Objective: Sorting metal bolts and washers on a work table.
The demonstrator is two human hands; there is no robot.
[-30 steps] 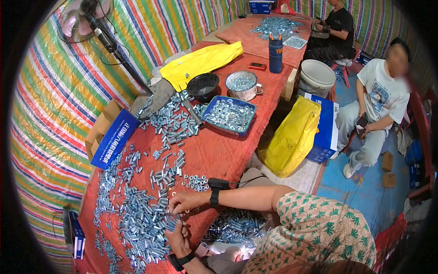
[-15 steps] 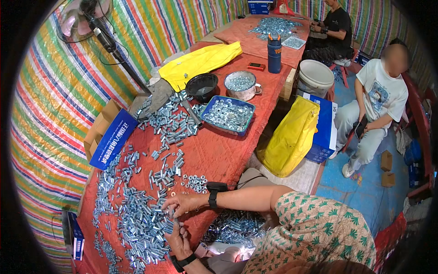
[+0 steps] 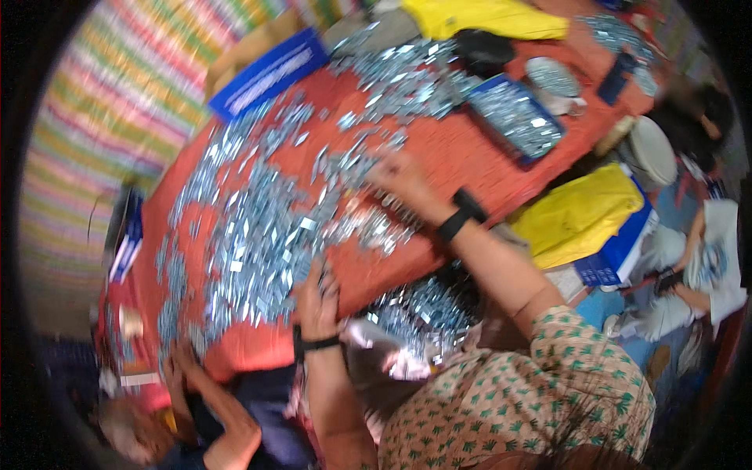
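Observation:
Motion blurs the whole view. My left hand (image 3: 317,301), a dark band on its wrist, is at the near edge of the red-covered table (image 3: 376,274). Its fingers are curled, and what they hold is not clear. Beside it lies a wide heap of short silvery metal cylinders (image 3: 258,243). My right hand (image 3: 403,184), also with a dark wristband, reaches over the table by a smaller group of cylinders (image 3: 348,168). Its fingertips are smeared, so any grip is hidden. Small silvery nuts (image 3: 372,227) lie between the two hands.
A blue tray of metal parts (image 3: 517,117), a dark bowl (image 3: 483,52) and a metal pot (image 3: 552,78) stand farther right. Beyond the heap is an open blue carton (image 3: 270,74). A co-worker's arms (image 3: 207,395) reach in at lower left; another person sits at right.
The view has swung, bringing a co-worker into sight at lower left. My hands, close together before, are now apart; the right has moved away over the table toward the smaller parts.

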